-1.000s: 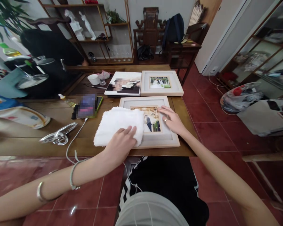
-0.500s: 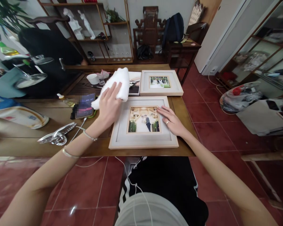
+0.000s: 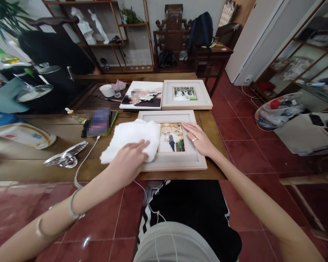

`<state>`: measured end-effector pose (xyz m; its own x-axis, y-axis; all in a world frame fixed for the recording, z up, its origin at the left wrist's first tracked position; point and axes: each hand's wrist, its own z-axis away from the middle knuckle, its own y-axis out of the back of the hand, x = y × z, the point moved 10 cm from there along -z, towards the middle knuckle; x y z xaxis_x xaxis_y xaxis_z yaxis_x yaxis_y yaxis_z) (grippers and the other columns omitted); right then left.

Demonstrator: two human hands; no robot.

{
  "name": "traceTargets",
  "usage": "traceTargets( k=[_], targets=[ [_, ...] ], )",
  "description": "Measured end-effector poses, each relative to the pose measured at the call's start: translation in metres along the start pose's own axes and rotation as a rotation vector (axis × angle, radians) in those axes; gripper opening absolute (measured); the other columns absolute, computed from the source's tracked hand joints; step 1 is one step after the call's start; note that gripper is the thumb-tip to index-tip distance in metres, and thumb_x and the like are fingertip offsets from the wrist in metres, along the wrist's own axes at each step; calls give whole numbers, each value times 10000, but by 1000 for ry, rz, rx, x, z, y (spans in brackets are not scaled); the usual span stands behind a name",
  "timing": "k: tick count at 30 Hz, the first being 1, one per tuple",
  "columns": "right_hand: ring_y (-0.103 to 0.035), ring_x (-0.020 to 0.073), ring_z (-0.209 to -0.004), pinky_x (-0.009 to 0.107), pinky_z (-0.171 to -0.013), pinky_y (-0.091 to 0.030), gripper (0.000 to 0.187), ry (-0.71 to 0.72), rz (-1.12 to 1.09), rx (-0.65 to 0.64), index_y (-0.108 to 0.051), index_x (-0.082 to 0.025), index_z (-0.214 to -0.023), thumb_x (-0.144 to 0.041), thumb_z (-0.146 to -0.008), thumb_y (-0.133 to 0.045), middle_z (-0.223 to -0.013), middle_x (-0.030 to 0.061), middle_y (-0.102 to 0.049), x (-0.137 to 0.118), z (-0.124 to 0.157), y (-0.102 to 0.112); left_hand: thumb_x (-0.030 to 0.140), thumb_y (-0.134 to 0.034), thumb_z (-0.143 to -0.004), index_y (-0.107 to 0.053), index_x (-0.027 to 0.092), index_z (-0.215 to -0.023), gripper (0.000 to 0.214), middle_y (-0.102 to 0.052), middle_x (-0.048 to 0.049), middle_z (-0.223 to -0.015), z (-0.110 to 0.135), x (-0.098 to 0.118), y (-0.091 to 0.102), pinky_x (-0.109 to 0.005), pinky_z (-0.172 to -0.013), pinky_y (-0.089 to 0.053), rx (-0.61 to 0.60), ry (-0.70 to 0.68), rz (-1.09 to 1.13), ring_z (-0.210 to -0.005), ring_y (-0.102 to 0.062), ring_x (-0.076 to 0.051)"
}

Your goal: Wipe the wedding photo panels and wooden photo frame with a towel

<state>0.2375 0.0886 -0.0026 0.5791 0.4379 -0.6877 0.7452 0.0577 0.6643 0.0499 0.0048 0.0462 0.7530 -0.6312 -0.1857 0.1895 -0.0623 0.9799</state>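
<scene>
- My left hand (image 3: pixel 128 160) lies palm down on the white cloth (image 3: pixel 131 138). The fingers are extended and close together, pointing away from me and slightly right.
- The hand does not pinch or bunch the cloth; it presses flat on the near right part. I cannot tell where the thumb sits.
- The cloth is loosely folded. It covers the left part of the near picture frame (image 3: pixel 177 164), and its left end hangs over onto the wooden table (image 3: pixel 22 163).
- The right edge of the cloth touches the left edge of the photograph (image 3: pixel 172 137) mounted in that frame.
- My right hand (image 3: pixel 200 141) rests flat on the right side of the same frame, fingers slightly spread and pointing left toward the photograph. The fingertips touch the mat just beside the top right corner of the photograph.
- A ring (image 3: pixel 192 139) shows on one finger of the right hand. This hand grips nothing.
- The near frame lies flat at the table's front edge, directly in front of me, between my two hands.
- A second frame (image 3: pixel 169 105) lies flat just beyond the near one. An unframed print (image 3: pixel 142 95) lies just beside it on its left.
- A phone (image 3: pixel 100 122) lies left of the cloth, near it, with a white cable (image 3: pixel 83 162) running from it toward the table edge.
- A silver metal object (image 3: pixel 65 157) lies further left, well apart from both hands.
- Bracelets (image 3: pixel 73 207) sit on my left wrist.
</scene>
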Motion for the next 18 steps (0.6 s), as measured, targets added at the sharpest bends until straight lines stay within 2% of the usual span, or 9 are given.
traceTargets(
  k=[4,6,8,11,15,17,18],
  targets=[
    [-379,236,-1406,534,-1196,-278,464,-4,35,-11,-528,-239,-1399,-346,-984,-351,-1477,44,-509,-1,-1,-1,-68,-489,-590,-731,150,-727,354,-582,-147,-1374,35,26,7,-412,-881,-576,-77,-47,100,-1123,-656,-317],
    [-375,238,-1407,531,-1199,-272,468,-6,51,-17,-539,-210,-1390,-327,-981,-342,-1478,54,-507,-2,-1,-1,-65,-482,-600,-730,148,-752,361,-541,-143,-1417,42,31,8,-423,-892,-576,-72,-52,123,-1154,-639,-326],
    [-378,239,-1404,523,-1201,-273,471,-6,60,-20,-546,-192,-1383,-316,-978,-340,-1478,60,-506,-2,-1,-2,-55,-471,-651,-733,144,-815,368,-514,-145,-1440,38,25,9,-427,-916,-570,-40,-23,115,-1163,-636,-321],
    [-382,241,-1400,520,-1199,-281,473,-5,71,-27,-545,-183,-1384,-295,-971,-345,-1478,63,-506,-1,-1,-3,-38,-461,-713,-721,112,-910,360,-451,-188,-1479,16,0,5,-444,-956,-550,12,71,60,-1187,-619,-334],
    [-380,247,-1401,539,-1196,-279,475,17,88,-36,-544,-198,-1386,-237,-945,-369,-1480,54,-504,-2,0,-4,-28,-454,-736,-694,70,-964,345,-355,-229,-1528,-25,-54,-2,-478,-984,-528,134,223,13,-1277,-535,-375],
    [-383,252,-1399,549,-1193,-283,488,26,89,-35,-544,-214,-1386,-205,-926,-383,-1481,42,-504,-2,0,-4,-16,-446,-764,-688,50,-989,337,-323,-236,-1542,-45,-76,-5,-497,-1025,-495,217,242,23,-1322,-484,-384],
    [-383,254,-1399,552,-1192,-284,496,28,88,-34,-544,-222,-1386,-193,-916,-389,-1479,37,-506,-1,0,-4,-11,-446,-773,-688,36,-997,333,-302,-242,-1550,-54,-81,-7,-505,-1075,-448,246,209,18,-1369,-423,-382]
  ],
)
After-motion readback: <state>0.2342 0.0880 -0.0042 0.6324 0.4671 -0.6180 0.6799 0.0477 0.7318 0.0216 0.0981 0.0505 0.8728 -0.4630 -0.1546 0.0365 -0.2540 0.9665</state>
